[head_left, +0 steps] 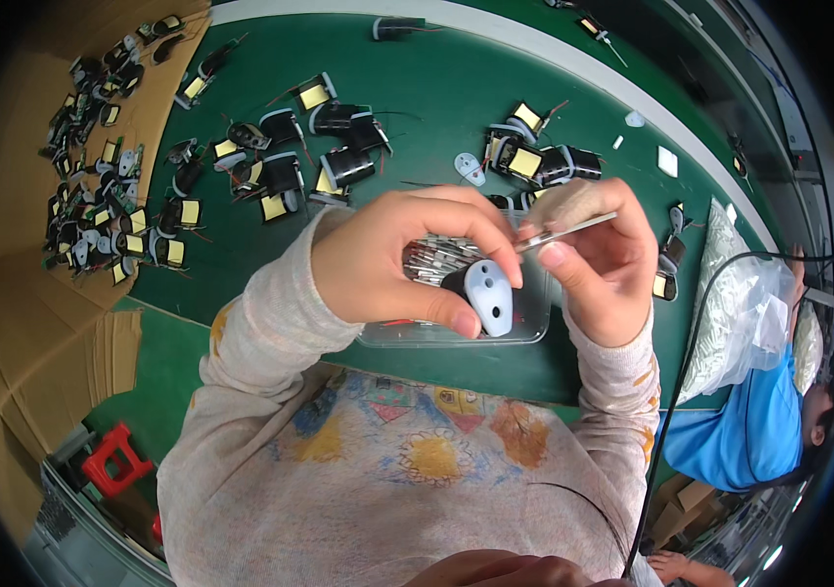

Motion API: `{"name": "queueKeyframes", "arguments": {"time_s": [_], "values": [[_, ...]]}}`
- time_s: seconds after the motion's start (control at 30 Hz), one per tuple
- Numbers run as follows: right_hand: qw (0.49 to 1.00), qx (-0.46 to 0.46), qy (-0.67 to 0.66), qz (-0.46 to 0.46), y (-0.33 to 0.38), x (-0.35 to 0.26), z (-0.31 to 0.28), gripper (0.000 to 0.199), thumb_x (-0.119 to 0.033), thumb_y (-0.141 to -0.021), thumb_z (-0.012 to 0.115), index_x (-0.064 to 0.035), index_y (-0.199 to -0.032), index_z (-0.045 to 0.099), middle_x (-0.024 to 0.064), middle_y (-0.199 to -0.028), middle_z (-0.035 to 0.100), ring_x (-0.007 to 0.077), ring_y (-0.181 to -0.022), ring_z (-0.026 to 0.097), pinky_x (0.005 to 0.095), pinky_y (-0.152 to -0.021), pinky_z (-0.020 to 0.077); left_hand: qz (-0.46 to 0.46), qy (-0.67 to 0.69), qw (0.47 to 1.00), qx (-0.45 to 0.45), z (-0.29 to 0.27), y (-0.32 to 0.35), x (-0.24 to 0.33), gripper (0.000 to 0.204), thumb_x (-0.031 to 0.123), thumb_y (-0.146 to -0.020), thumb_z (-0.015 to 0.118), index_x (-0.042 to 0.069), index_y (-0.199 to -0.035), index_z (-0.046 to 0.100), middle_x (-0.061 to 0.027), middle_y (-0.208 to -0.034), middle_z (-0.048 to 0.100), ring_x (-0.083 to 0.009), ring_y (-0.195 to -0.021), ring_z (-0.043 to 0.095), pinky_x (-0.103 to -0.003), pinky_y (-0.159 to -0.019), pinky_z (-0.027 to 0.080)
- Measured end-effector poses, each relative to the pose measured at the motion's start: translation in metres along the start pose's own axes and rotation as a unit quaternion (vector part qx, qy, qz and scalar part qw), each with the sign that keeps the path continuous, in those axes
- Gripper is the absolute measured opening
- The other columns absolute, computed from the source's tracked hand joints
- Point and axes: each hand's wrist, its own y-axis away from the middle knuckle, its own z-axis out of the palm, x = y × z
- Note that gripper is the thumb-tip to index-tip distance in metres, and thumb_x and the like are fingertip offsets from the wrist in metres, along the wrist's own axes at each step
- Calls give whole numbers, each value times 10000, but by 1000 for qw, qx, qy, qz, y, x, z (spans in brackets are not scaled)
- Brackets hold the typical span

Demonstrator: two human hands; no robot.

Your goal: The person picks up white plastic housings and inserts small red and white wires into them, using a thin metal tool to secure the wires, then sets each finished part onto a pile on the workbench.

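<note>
My left hand (387, 249) is closed around a small black part with a pale grey oval cap (490, 298); the cap has dark holes in its face. My right hand (603, 259) pinches a thin, pale, narrow rod (578, 227) between thumb and fingers, its inner end close to the left fingertips. Whether that end touches the capped part I cannot tell. Under both hands lies a clear plastic tray (529, 333) holding many slim, metal-tipped pieces (427, 259). The left palm hides much of the capped part's body.
Several black assemblies with yellow pads (343, 166) and loose wires lie across the green table (241, 235). More fill a cardboard box (6, 196) at left. A loose grey cap (470, 168) lies beyond my hands. Plastic bags (720, 323) and a co-worker's blue sleeve (749, 421) are at right.
</note>
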Motion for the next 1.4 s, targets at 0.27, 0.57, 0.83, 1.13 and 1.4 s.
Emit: {"name": "queueKeyframes", "arguments": {"time_s": [0.27,0.57,0.83,1.13,1.4], "values": [[998,12,44,-34,1,2,1,164,31,-777,625,29,-937,588,94,-902,627,164,-818,624,276,-729,519,-19,34,999,13,0,2,-7,424,163,-605,809,-6,-956,641,-95,-1036,541,-221,-1035,509,-318,-927,362],[979,52,163,-108,-2,-6,-3,148,54,-732,633,60,-880,619,124,-848,638,177,-781,619,264,-700,510,-17,44,998,36,1,4,-9,404,122,-623,790,-17,-965,626,-111,-1037,550,-228,-1049,509,-341,-946,357],[930,134,220,-260,15,-21,-3,159,25,-668,691,75,-782,593,165,-686,624,237,-625,624,318,-585,517,74,-92,977,177,22,4,-11,433,-26,-633,754,29,-983,505,-145,-986,644,-236,-962,613,-379,-952,392],[946,146,202,-208,18,-20,11,193,46,-623,725,76,-771,606,168,-701,647,239,-610,627,297,-563,504,136,-235,948,168,23,5,-12,464,24,-640,781,49,-978,464,-164,-900,673,-231,-900,652,-366,-928,350],[929,117,269,-226,17,-30,9,220,56,-589,732,80,-776,618,162,-711,649,243,-613,624,298,-564,504,154,-260,937,173,25,5,-15,471,28,-649,780,55,-991,458,-174,-896,671,-250,-897,656,-393,-935,321]]}}
